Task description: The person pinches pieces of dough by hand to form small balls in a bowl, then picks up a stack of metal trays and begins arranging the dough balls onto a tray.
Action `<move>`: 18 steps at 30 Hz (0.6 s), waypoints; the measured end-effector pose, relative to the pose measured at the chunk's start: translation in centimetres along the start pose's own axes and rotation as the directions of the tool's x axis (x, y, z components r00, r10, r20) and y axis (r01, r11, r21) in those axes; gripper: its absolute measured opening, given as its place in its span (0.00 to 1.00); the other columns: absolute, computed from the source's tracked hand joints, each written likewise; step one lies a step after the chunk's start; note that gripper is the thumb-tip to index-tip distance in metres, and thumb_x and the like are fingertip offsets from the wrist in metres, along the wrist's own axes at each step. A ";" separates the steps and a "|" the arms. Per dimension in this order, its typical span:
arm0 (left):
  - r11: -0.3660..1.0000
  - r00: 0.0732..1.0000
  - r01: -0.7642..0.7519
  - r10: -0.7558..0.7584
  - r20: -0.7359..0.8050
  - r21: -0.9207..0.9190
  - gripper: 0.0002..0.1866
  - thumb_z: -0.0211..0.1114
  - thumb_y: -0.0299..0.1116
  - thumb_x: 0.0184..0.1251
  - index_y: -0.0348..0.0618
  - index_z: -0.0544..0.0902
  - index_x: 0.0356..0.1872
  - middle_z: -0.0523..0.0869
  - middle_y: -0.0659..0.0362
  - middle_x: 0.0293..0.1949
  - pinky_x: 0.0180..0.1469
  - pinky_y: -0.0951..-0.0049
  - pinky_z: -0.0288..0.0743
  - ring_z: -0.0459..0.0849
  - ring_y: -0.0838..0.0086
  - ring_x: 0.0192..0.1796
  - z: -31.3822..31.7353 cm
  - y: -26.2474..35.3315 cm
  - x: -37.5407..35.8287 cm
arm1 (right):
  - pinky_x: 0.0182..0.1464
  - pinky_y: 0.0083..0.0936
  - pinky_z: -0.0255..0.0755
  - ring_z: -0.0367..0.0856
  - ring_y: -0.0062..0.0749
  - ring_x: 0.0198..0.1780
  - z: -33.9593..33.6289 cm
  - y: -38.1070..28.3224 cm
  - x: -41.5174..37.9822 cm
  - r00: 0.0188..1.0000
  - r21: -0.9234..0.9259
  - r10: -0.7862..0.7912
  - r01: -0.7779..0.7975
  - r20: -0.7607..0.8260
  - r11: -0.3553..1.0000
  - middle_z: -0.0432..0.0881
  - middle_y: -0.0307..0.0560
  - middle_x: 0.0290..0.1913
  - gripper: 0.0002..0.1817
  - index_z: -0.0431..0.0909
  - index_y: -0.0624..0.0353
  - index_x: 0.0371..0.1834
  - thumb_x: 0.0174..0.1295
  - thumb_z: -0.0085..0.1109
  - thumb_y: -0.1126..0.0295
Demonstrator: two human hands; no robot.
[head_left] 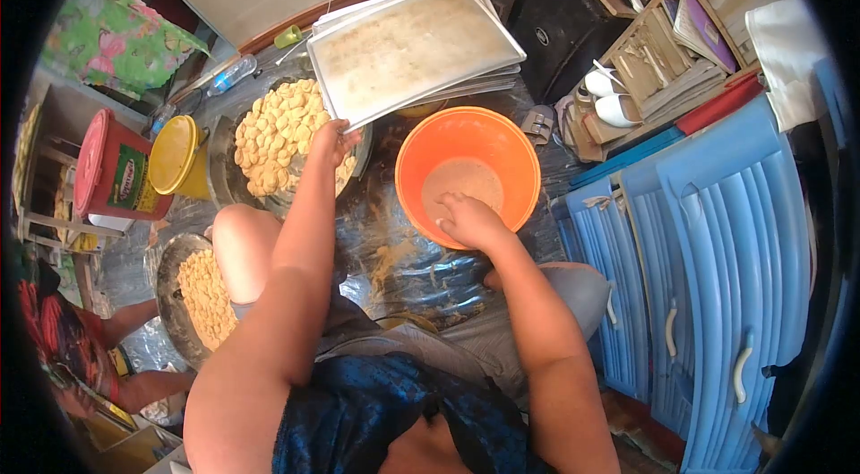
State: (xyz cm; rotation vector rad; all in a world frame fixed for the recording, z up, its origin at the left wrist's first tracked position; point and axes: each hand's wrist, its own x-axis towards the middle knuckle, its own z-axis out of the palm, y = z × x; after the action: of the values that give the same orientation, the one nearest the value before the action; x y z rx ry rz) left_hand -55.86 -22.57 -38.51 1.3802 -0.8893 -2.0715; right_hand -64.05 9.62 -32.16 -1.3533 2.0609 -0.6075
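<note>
My left hand (333, 144) is closed at the near corner of a shallow metal baking tray (408, 44), thumb along its edge. That tray lies on top of a stack of similar trays. Just below this hand, a wide round metal pan (363, 156) holds many pale, rounded dough pieces (279, 129). My right hand (470, 219) reaches over the near rim of an orange plastic basin (530, 151). Its fingers are apart and nothing shows in them. A light brown powder or crumb (475, 176) covers the basin's bottom.
Another pan of small dough pieces (208, 295) stands by my left knee. Left are a yellow bucket (175, 160) and a red bucket (112, 165). Blue plastic panels (726, 232) stand on the right, black speakers (546, 35) behind. Another person's arm (134, 322) shows at lower left.
</note>
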 end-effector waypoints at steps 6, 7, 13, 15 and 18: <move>0.958 0.816 0.198 -0.278 0.506 0.207 0.18 0.57 0.35 0.63 0.34 0.70 0.49 0.80 0.48 0.38 0.38 0.68 0.80 0.82 0.62 0.37 -0.1 -6.1 -12.2 | 0.60 0.35 0.61 0.66 0.50 0.60 0.1 1.8 0.9 0.949 0.359 0.252 -0.172 -0.189 0.917 0.68 0.64 0.58 0.33 0.61 0.66 0.60 0.59 0.50 0.52; 0.928 0.793 0.275 -0.366 0.487 0.250 0.19 0.57 0.33 0.62 0.33 0.69 0.50 0.79 0.48 0.41 0.40 0.67 0.79 0.82 0.61 0.39 -0.1 -8.2 -14.3 | 0.62 0.34 0.58 0.63 0.50 0.63 1.1 3.6 1.7 0.844 0.584 0.337 -0.036 -0.417 0.811 0.65 0.66 0.59 0.37 0.57 0.69 0.62 0.60 0.48 0.48; 0.727 0.574 0.498 -0.685 0.449 0.472 0.20 0.56 0.34 0.65 0.32 0.68 0.54 0.77 0.47 0.48 0.44 0.62 0.78 0.80 0.59 0.46 -4.6 -18.0 -22.2 | 0.67 0.38 0.48 0.48 0.53 0.68 -2.1 6.8 -1.1 0.420 0.816 0.802 -0.207 -0.424 0.540 0.44 0.62 0.69 0.44 0.39 0.64 0.68 0.56 0.58 0.64; 0.563 0.402 0.436 -0.820 0.407 0.702 0.22 0.55 0.41 0.66 0.34 0.70 0.54 0.77 0.47 0.49 0.44 0.62 0.77 0.80 0.61 0.46 -6.1 -18.3 -23.0 | 0.67 0.44 0.47 0.44 0.57 0.68 -1.2 7.3 -1.9 0.366 0.806 0.849 -0.320 -0.380 0.498 0.41 0.61 0.69 0.51 0.36 0.58 0.70 0.49 0.64 0.63; 0.318 0.329 -0.124 -0.880 0.342 0.940 0.25 0.57 0.46 0.64 0.34 0.72 0.52 0.79 0.48 0.47 0.41 0.67 0.77 0.81 0.63 0.43 -6.7 -17.7 -22.6 | 0.66 0.46 0.48 0.40 0.56 0.69 -0.5 7.4 -3.3 0.318 0.523 0.853 -0.684 -0.414 0.509 0.39 0.60 0.69 0.52 0.35 0.57 0.70 0.48 0.65 0.64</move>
State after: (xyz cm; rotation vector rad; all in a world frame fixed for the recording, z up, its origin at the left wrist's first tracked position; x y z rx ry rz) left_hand -42.14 3.46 -39.78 0.7868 -2.6807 -3.0702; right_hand -68.14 15.51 -35.90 0.2206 2.6834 -0.8869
